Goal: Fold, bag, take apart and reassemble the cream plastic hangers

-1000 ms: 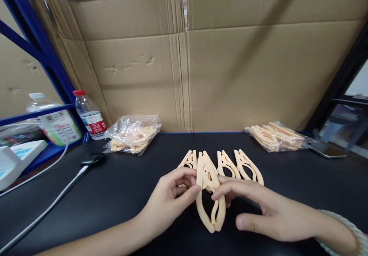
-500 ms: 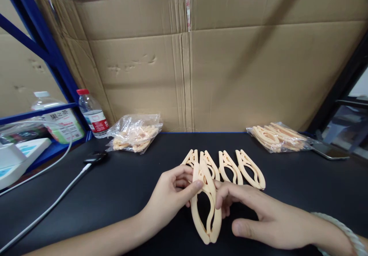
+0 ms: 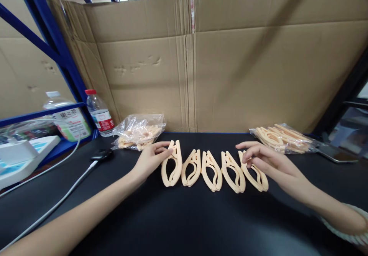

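Observation:
My left hand pinches the top of a beige folded clothes hanger at the left end of a row. Several more hangers of the same kind lie side by side to its right, among them the middle hanger. Over the rightmost hanger hovers my right hand, its fingers bent but apart and gripping nothing. The fingers cover the upper part of that hanger; whether they touch it I cannot tell.
Clear bags of hangers lie at the back left and back right. A red-capped bottle, a white cable and a power strip are on the left. A phone lies far right; cardboard stands behind.
My left hand has carried its hanger from in front of the row to the row's left end. My right hand has come off that hanger and moved right and away from me.

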Action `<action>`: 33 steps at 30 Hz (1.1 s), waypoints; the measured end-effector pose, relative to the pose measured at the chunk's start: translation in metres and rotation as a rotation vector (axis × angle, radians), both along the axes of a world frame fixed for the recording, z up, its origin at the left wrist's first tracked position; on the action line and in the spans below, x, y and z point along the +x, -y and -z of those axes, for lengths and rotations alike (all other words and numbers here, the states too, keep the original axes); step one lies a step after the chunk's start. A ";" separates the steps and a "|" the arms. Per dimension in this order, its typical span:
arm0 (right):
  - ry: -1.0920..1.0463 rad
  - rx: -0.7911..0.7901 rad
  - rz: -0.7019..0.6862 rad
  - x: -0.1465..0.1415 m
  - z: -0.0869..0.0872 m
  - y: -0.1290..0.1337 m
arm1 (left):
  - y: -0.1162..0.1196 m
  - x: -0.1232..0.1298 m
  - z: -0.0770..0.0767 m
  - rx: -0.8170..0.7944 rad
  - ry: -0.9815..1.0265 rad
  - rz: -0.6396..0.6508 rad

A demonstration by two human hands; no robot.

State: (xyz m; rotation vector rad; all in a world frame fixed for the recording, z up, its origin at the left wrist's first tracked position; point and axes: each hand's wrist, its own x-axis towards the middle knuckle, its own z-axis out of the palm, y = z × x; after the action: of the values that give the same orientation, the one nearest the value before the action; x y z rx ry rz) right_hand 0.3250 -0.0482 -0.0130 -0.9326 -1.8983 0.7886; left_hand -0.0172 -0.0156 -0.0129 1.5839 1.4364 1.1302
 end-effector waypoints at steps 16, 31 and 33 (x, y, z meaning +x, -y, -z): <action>0.766 0.182 -0.066 -0.018 0.012 0.025 | 0.050 0.030 0.018 0.395 -0.902 0.208; 0.926 0.222 0.009 -0.031 0.025 -0.048 | -0.003 0.065 0.020 0.214 -1.070 0.316; 0.941 0.249 0.043 -0.032 0.026 -0.065 | -0.016 0.071 0.019 0.239 -1.060 0.278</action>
State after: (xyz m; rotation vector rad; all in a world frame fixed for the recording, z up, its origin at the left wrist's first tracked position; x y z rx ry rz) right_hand 0.2925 0.0163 -0.0393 -1.3030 -2.6682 0.0310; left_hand 0.0543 0.0007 -0.0317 2.6615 1.6179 0.2455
